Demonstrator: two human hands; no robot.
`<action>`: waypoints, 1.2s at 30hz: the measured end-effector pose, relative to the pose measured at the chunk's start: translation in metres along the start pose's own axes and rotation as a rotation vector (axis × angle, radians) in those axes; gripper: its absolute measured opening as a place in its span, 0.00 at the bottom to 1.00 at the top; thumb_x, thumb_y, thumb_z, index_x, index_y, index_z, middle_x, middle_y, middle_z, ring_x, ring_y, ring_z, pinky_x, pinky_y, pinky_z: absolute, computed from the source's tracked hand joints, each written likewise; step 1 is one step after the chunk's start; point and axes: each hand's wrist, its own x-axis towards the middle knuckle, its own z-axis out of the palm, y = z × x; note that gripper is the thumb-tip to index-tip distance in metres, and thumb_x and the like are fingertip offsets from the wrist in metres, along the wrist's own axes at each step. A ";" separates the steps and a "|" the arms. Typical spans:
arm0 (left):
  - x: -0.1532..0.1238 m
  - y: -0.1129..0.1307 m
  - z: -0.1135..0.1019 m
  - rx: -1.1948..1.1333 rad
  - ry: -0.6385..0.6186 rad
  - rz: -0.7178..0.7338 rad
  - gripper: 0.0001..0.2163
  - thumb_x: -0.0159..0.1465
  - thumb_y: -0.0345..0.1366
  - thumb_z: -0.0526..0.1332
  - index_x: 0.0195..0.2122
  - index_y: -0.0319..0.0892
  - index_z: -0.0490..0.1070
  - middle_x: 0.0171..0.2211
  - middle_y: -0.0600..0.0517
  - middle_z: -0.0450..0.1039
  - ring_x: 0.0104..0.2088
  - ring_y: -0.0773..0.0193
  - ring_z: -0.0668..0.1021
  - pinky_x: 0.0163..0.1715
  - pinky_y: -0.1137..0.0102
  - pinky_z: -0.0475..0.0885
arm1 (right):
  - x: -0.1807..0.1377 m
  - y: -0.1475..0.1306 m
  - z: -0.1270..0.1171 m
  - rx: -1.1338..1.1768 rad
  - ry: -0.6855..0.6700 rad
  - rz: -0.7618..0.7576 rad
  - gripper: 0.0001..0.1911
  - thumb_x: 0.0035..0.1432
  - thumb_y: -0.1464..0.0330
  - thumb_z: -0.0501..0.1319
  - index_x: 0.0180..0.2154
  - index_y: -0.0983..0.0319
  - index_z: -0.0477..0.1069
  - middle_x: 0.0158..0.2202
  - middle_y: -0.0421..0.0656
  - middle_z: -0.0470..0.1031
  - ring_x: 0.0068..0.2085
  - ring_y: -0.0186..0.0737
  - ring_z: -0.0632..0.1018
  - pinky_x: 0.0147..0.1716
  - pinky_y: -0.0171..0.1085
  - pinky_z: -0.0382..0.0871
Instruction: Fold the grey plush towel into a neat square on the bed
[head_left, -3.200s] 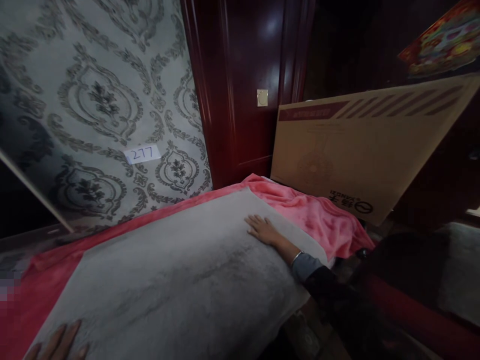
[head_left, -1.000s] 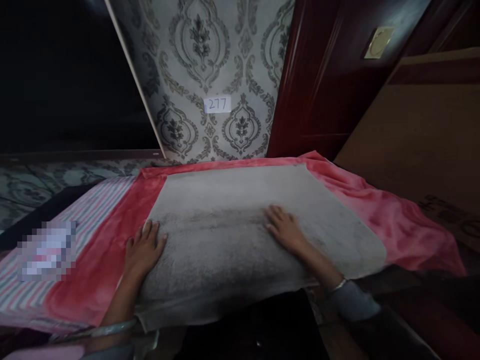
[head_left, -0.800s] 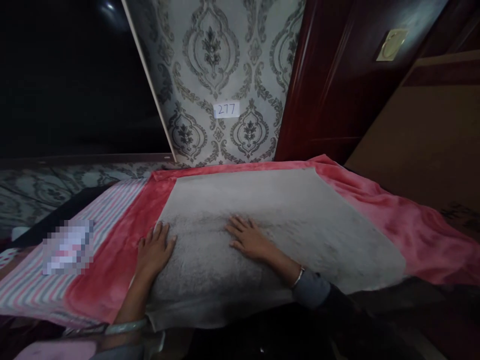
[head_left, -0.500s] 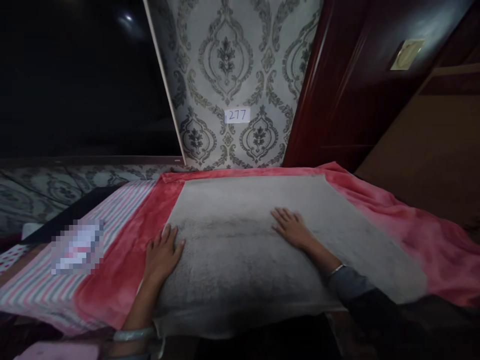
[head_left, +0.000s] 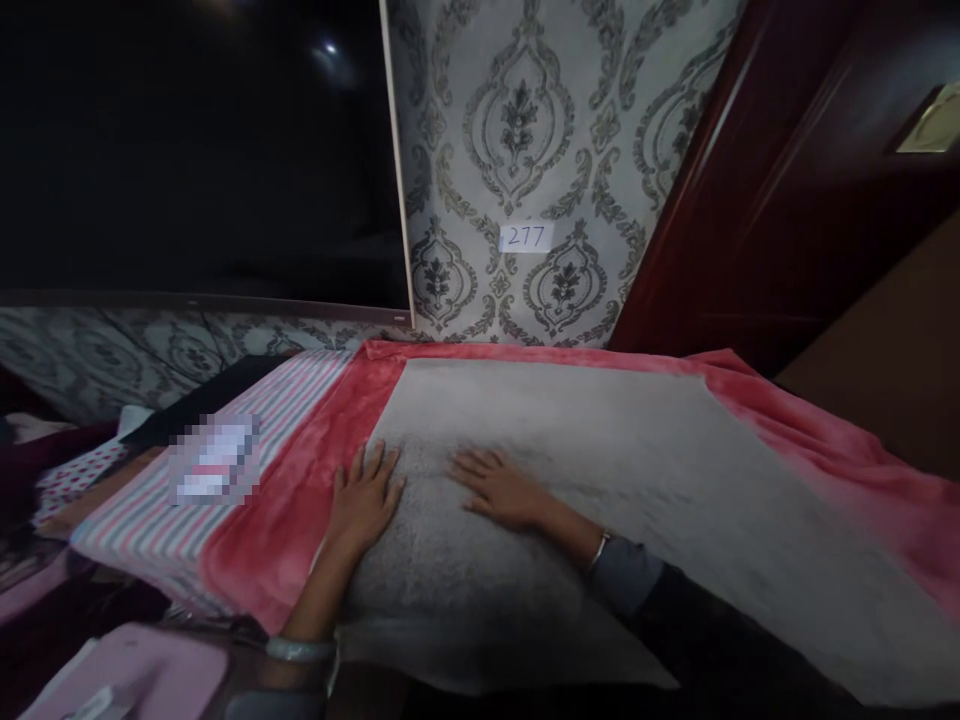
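Both hands lie open and flat, fingers spread, on the gray mat [head_left: 675,520]: the left hand [head_left: 364,500] at its left edge, the right hand [head_left: 499,488] nearer the middle.

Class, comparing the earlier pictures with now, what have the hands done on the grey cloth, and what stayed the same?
The right hand slid across the grey fleece cloth toward the left hand, which stays flat at the cloth's edge. Neither gripped anything. The pink blanket and the 277 label stayed put.
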 end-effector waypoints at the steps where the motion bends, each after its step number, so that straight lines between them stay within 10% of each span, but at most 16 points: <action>1: 0.000 -0.001 0.001 -0.007 0.009 0.002 0.25 0.70 0.44 0.49 0.67 0.48 0.58 0.70 0.49 0.51 0.70 0.45 0.52 0.64 0.39 0.52 | -0.001 0.015 -0.001 -0.023 0.003 0.079 0.31 0.70 0.51 0.46 0.70 0.52 0.50 0.72 0.43 0.46 0.71 0.50 0.48 0.66 0.57 0.44; 8: 0.000 -0.001 0.006 -0.038 0.031 -0.016 0.26 0.69 0.44 0.50 0.68 0.45 0.57 0.70 0.47 0.52 0.70 0.46 0.53 0.65 0.41 0.51 | -0.006 0.086 -0.036 -0.150 0.005 0.704 0.29 0.71 0.58 0.45 0.69 0.58 0.53 0.71 0.50 0.48 0.69 0.56 0.52 0.62 0.62 0.52; 16: -0.004 0.000 0.007 -0.046 0.057 -0.047 0.29 0.68 0.40 0.51 0.68 0.34 0.53 0.70 0.40 0.49 0.70 0.49 0.53 0.66 0.46 0.52 | 0.055 -0.017 -0.004 0.003 -0.003 -0.095 0.30 0.69 0.52 0.49 0.69 0.50 0.52 0.71 0.43 0.46 0.70 0.52 0.49 0.66 0.57 0.46; 24: -0.006 -0.002 0.011 -0.139 0.130 -0.057 0.28 0.66 0.37 0.54 0.67 0.35 0.56 0.69 0.39 0.53 0.69 0.49 0.55 0.66 0.46 0.52 | 0.086 0.033 -0.027 -0.076 -0.032 0.447 0.29 0.71 0.58 0.47 0.69 0.56 0.51 0.72 0.47 0.44 0.70 0.57 0.49 0.63 0.63 0.49; 31: -0.009 -0.012 0.028 -0.290 0.379 0.016 0.29 0.65 0.30 0.51 0.68 0.32 0.51 0.69 0.35 0.51 0.70 0.51 0.54 0.65 0.50 0.58 | 0.108 -0.030 -0.007 0.051 -0.068 -0.278 0.33 0.69 0.49 0.48 0.70 0.49 0.46 0.72 0.43 0.44 0.71 0.51 0.45 0.66 0.60 0.40; 36: -0.010 -0.015 0.037 -0.263 0.305 0.062 0.25 0.64 0.30 0.51 0.64 0.36 0.62 0.65 0.39 0.62 0.65 0.52 0.66 0.63 0.54 0.65 | 0.145 -0.001 -0.001 0.039 -0.055 -0.162 0.33 0.69 0.48 0.47 0.70 0.49 0.47 0.72 0.42 0.44 0.71 0.51 0.46 0.65 0.61 0.40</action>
